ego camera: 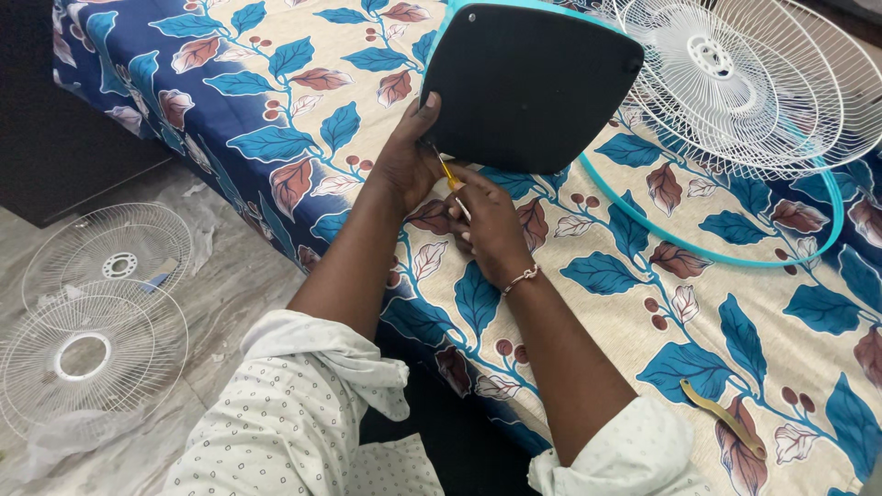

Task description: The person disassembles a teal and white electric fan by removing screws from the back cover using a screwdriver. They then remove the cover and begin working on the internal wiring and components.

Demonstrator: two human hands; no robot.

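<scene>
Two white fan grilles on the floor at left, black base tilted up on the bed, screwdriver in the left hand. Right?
Not quite: the head view shows the screwdriver in the right hand; the left hand steadies the black base. Both fan grilles do lie on the floor.

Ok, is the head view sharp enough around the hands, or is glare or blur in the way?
Head view: even soft light, no glare; left hand, right hand and black panel sharp; the thin yellow-handled tool is small and mostly hidden.
</scene>
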